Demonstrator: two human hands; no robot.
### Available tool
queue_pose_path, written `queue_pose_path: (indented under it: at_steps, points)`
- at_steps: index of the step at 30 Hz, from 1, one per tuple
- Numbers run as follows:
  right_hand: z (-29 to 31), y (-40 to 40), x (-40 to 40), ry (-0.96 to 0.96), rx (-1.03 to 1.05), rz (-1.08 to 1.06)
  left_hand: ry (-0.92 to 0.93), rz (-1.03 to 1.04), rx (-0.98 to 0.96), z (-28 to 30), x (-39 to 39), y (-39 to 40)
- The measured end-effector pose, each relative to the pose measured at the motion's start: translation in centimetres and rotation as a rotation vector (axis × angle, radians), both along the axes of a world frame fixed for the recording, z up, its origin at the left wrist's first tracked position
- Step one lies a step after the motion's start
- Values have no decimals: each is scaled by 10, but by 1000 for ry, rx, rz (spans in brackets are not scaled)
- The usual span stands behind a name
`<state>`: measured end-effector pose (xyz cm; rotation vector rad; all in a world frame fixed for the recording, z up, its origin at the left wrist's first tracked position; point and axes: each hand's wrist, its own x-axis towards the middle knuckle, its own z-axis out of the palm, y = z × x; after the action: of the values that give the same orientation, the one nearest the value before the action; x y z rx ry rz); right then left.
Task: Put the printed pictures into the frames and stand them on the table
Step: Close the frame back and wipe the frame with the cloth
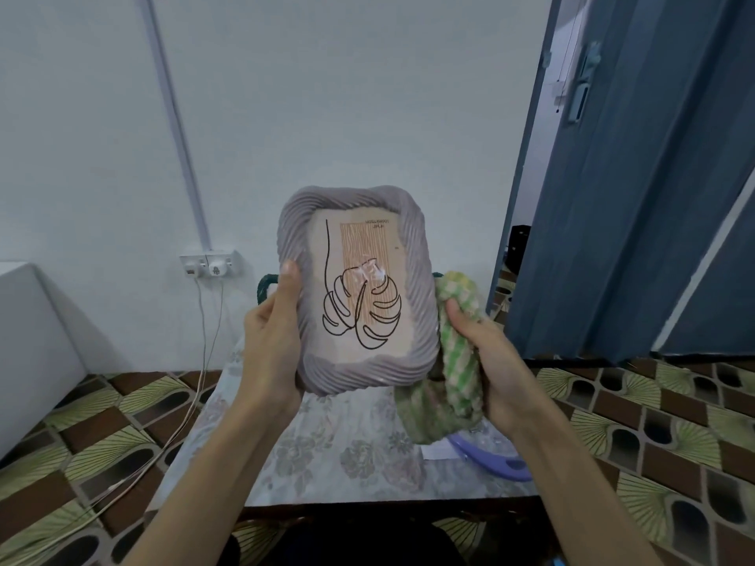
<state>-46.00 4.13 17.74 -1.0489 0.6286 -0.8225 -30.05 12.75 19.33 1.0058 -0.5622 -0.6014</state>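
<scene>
The left hand (271,332) grips a ribbed grey oval-cornered picture frame (354,296) already holding a leaf print, the right hand (486,361) clutches a green checked cloth (453,361); standing it remains.

Two hands are in view, a left hand (271,341) and a right hand (488,361). There is one grey ribbed picture frame (412,255) with one leaf line-drawing print (359,308) in it. One green and white checked cloth (457,361), one table (327,451) under a floral cover, one purple plastic object (490,463), one double wall socket (210,263) and two cables (204,320).
</scene>
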Motion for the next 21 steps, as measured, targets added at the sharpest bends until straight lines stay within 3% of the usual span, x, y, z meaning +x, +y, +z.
queue_pose_path:
  at_steps: [10,14,21]
  points:
    - [-10,8,3,-338,67,-126,-25,99,-93,-2,-3,-2]
    - [-16,23,18,-273,102,-50,0,133,-103,-6,-10,-6]
    - [-19,23,25,-234,73,-336,57,110,-96,-5,-18,-7]
